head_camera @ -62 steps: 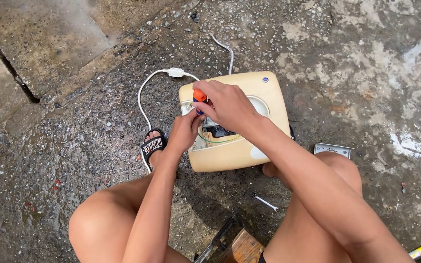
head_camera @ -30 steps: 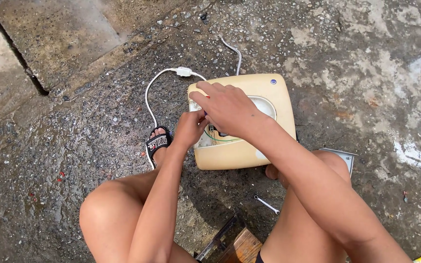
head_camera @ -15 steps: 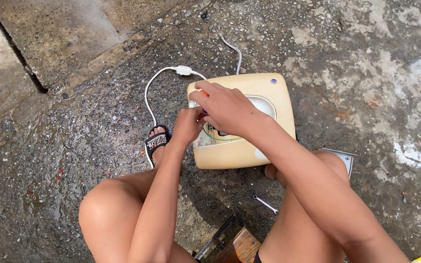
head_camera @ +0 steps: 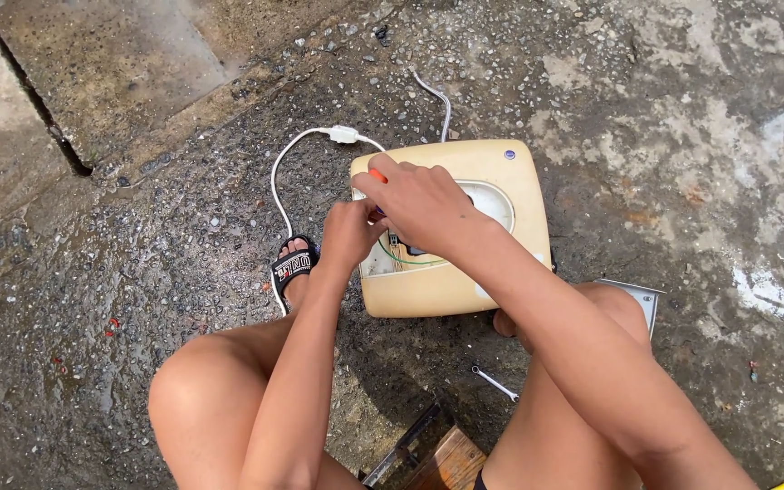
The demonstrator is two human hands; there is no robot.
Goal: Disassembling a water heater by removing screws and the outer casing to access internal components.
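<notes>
1. Head view: against the frame half a second earlier, little has shifted; both hands stay over the open corner of the cream appliance housing [head_camera: 465, 231], and the orange tip shows a touch more above the right hand.
2. The right hand [head_camera: 424, 204] is closed around an orange-handled tool [head_camera: 377, 175], whose tip is hidden inside the housing.
3. The left hand [head_camera: 348, 231] is pinched at the housing's left edge; what it grips cannot be made out.
4. The housing lies flat on the wet concrete floor [head_camera: 138, 272], square with rounded corners, a pale oval recess on top, green wiring showing in the opened corner.
5. A white cord [head_camera: 297, 150] loops off the housing's left side; a small wrench [head_camera: 494, 383] lies below it.
</notes>
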